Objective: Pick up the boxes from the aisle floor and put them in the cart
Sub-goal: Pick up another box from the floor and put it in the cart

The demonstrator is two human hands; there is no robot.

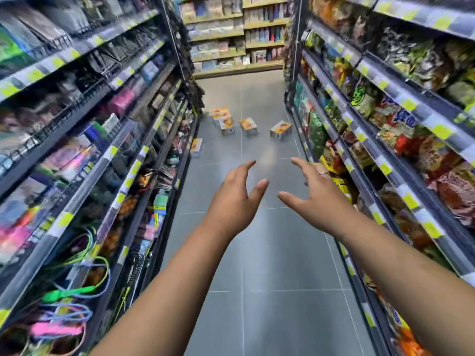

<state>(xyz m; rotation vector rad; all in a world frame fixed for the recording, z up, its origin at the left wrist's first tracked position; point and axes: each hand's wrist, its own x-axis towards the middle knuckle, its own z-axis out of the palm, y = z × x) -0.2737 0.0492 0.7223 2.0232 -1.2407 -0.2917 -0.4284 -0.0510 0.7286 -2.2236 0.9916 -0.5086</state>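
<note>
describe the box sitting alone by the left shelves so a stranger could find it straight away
Look down the grey tiled aisle floor between the two shelf runs. Follow the base of the left shelving to an orange and white box beside it. It is the nearest box and sits alone, while the other boxes lie scattered farther down the aisle.

Grey tiled floor (270,253); stocked shelves (385,111) both sides, probably snacks right.
</note>
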